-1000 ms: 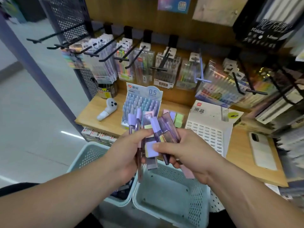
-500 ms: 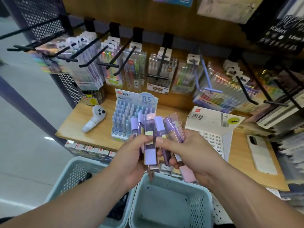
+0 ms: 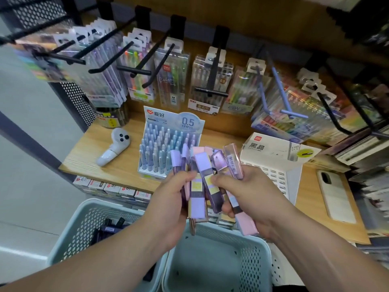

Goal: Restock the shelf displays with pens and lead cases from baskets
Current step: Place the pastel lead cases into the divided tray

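Observation:
Both hands hold a fanned bundle of purple and pink lead cases [image 3: 205, 178] above the baskets. My left hand [image 3: 168, 205] grips the left part of the bundle, thumb on top. My right hand [image 3: 246, 197] grips the right part, with a pink case sticking out below the palm. Behind the bundle a blue 0.5 mm pen display box [image 3: 168, 144] stands on the wooden shelf [image 3: 101, 167], full of pens. To its right stands a white lead-case display box [image 3: 275, 163] with many slots. Two pale green baskets sit below: the left basket [image 3: 88, 226] holds dark items, the right basket [image 3: 248, 260] looks bare inside.
Black hooks [image 3: 147, 72] with hanging pen packs [image 3: 170, 81] jut out over the shelf at head height. A white controller [image 3: 114, 148] lies at the shelf's left, a white phone [image 3: 334, 197] at its right. Small boxes [image 3: 109, 186] line the lower shelf edge.
The view has moved closer to the shelf. My hands have shifted the cases within the bundle; one purple case now lies more upright at the centre.

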### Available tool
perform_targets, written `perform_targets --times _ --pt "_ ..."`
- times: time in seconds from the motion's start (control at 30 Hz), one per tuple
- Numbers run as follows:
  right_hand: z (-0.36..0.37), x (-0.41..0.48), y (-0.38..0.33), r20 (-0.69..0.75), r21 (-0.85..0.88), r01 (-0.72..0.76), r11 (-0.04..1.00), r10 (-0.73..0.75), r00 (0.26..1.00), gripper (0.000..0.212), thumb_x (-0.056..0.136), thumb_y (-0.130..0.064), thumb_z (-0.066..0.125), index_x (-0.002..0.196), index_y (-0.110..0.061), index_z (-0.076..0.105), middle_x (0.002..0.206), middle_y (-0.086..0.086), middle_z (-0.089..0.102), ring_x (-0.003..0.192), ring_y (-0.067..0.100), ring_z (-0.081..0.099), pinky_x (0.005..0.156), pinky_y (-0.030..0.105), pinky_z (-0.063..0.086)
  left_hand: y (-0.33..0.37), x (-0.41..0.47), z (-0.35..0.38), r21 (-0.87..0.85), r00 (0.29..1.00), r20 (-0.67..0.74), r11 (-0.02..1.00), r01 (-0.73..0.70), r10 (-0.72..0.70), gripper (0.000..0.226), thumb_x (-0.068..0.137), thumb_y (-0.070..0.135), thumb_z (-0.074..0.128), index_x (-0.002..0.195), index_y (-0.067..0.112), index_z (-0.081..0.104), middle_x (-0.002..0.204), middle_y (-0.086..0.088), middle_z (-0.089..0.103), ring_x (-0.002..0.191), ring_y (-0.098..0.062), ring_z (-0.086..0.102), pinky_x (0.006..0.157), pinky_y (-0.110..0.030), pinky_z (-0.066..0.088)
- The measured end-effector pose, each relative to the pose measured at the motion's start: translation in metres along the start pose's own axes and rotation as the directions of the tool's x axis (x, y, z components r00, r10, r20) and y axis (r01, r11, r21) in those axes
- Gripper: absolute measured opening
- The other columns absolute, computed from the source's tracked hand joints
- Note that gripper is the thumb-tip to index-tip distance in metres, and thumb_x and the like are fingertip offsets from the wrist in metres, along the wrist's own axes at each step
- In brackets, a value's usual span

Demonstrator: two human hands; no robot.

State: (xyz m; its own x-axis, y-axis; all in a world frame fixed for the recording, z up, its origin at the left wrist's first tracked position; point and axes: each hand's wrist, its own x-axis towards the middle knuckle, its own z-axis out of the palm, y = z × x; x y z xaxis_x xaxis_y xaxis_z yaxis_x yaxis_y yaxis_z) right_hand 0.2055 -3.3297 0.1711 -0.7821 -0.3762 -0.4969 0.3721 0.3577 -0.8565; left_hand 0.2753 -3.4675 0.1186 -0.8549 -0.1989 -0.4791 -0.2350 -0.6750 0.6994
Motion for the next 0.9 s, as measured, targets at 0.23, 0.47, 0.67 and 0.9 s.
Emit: perform_targets --times 0.23,0.47,0.67,0.9 --pt "0.002 -0.005 0.003 0.103 -0.047 0.022 0.999 -0.017 0.995 0.013 0.087 -0.020 0.076 0.085 -0.008 0.071 0.061 0.007 0.063 0.047 0.023 0.055 0.047 0.027 0.042 -0.004 -0.001 0.002 0.057 0.997 0.080 0.998 -0.024 0.019 0.037 0.079 0.028 0.077 0.112 0.010 0.071 0.107 -0.025 0.071 0.080 -0.037 0.067 0.079 -0.052 0.055" --pt "0.003 -0.004 0.006 0.095 0.058 0.032 0.998 -0.037 0.995 0.019 0.089 -0.034 0.074 0.100 -0.018 0.074 0.078 -0.002 0.071 0.058 0.013 0.062 0.054 0.029 0.051 -0.001 -0.006 0.003 -0.036 1.000 0.004 0.999 0.027 -0.027 0.040 0.082 0.019 0.073 0.120 0.006 0.069 0.112 -0.022 0.072 0.096 -0.043 0.068 0.084 -0.059 0.058" --pt "0.013 0.001 0.015 -0.104 0.114 0.059 0.992 -0.047 0.993 0.026 0.094 -0.049 0.064 0.103 -0.026 0.073 0.092 -0.006 0.078 0.075 0.011 0.072 0.044 0.021 0.050 -0.011 -0.013 0.004 0.023 0.997 0.009 0.997 0.074 -0.075 0.051 0.072 0.022 0.083 0.117 0.005 0.067 0.109 -0.023 0.069 0.096 -0.045 0.064 0.097 -0.064 0.051" --pt "0.028 0.006 0.028 -0.273 0.216 0.112 0.970 -0.050 0.961 0.022 0.089 -0.035 0.074 0.102 -0.017 0.074 0.093 0.001 0.078 0.087 0.020 0.076 0.084 0.046 0.061 -0.020 -0.014 0.004 0.119 0.992 0.113 0.992 0.044 -0.058 0.037 0.066 0.003 0.081 0.101 0.010 0.075 0.098 -0.019 0.075 0.083 -0.030 0.072 0.073 -0.038 0.059"
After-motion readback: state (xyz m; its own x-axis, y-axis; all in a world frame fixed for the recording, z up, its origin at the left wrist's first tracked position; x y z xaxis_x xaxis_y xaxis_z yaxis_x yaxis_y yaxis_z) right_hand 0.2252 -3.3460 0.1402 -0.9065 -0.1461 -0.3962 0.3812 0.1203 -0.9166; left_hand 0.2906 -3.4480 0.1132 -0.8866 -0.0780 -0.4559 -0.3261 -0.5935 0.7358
